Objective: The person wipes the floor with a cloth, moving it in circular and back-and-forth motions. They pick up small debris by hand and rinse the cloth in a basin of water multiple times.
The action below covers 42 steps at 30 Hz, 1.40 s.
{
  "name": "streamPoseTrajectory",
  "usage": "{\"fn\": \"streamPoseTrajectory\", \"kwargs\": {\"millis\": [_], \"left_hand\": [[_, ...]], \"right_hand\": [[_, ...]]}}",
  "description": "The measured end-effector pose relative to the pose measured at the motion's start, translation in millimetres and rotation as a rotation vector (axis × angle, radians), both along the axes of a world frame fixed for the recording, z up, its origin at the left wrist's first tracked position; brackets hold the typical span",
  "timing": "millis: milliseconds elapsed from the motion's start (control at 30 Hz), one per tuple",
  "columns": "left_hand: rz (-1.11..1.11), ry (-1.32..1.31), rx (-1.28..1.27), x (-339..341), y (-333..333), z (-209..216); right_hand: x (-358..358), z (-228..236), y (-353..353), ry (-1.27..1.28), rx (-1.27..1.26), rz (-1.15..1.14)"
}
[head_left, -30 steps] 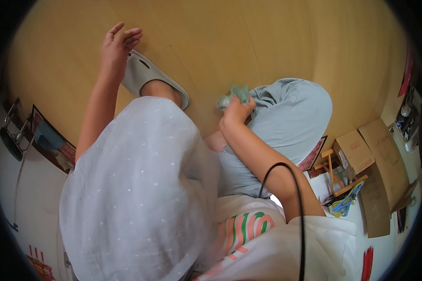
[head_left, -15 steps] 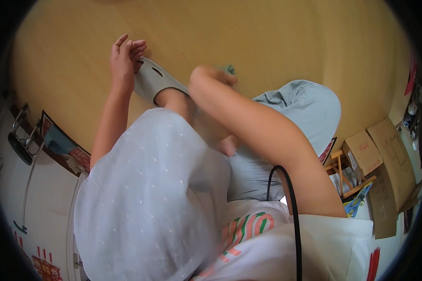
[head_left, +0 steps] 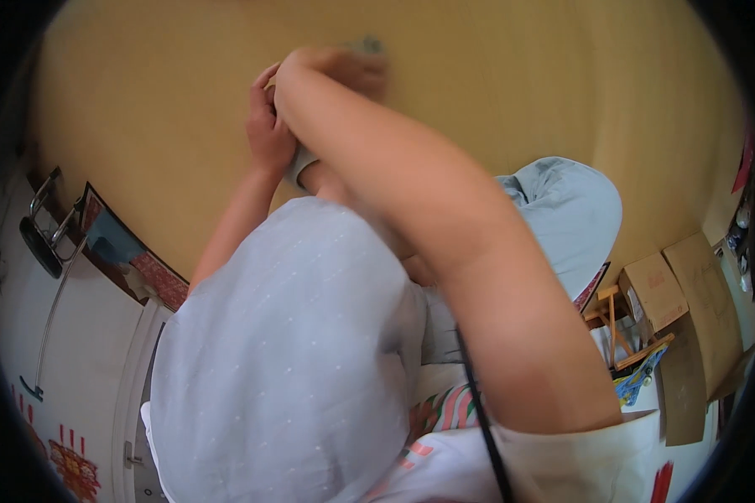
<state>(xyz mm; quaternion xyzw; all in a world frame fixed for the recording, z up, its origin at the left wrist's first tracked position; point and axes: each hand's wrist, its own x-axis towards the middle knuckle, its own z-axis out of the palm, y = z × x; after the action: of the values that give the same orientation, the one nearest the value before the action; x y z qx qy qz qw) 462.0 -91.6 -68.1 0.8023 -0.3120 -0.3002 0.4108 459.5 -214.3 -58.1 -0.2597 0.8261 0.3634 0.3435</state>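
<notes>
My left hand [head_left: 270, 134] is beside the grey slipper [head_left: 300, 165] on my foot. Its visible fingers are bent but apart, and my right wrist covers part of them. My right hand [head_left: 344, 67] crosses in front of it, smeared by motion, closed on a small grey-green thing [head_left: 371, 44] that looks like crumpled cloth. Most of the slipper is hidden behind my right forearm. Light grey dotted fabric [head_left: 277, 335] covers my raised left knee, while the other leg in pale trousers [head_left: 570, 210] lies folded to the right.
Tan floor [head_left: 520, 84] spreads beyond my legs. Cardboard boxes [head_left: 654, 289] and a small wooden frame [head_left: 612, 327] stand at the right. On the left are a dark seat with a metal frame [head_left: 42, 243] and a white door [head_left: 84, 344]. A black cable [head_left: 481, 411] hangs before my shirt.
My right hand has swept up and left with the grey-green thing, its forearm now covering most of the slipper. My left hand has shifted right and slightly down.
</notes>
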Motion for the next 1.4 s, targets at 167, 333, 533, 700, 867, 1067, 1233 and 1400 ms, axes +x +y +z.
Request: {"fn": "streamPoseTrajectory", "kwargs": {"millis": [167, 333, 533, 700, 867, 1067, 1233, 1400], "left_hand": [[0.04, -0.018, -0.046, 7.1, 16.1, -14.1], [0.0, 0.056, -0.052, 6.7, 16.1, -7.3], [-0.02, 0.048, -0.096, 4.7, 14.2, -11.8], [-0.031, 0.039, -0.095, 6.9, 15.3, -11.5], [-0.045, 0.036, -0.124, 7.5, 15.3, -15.2], [0.062, 0.129, -0.145, 5.2, 14.0, -17.2], [0.388, 0.254, -0.234, 10.2, -30.1, -5.0], [0.651, 0.341, -0.271, 63.2, -60.2, -1.8]], "right_hand": [[-59.9, 15.6, -26.8, -1.194, -0.961, -0.603], [-213.1, 17.7, -37.1, -1.044, -1.035, -0.699], [-251.7, -53.5, 15.2, -0.182, -1.04, 0.316], [-131.0, -54.6, -26.5, 0.044, -0.93, 0.248], [-43.0, -48.7, -18.4, 0.07, -1.113, 0.236], [32.2, -26.1, -24.6, -0.116, -0.997, 0.122], [31.8, -42.5, -48.1, -0.599, -1.237, 0.411], [-64.2, -10.6, -81.0, -1.825, -0.545, -0.035]]}}
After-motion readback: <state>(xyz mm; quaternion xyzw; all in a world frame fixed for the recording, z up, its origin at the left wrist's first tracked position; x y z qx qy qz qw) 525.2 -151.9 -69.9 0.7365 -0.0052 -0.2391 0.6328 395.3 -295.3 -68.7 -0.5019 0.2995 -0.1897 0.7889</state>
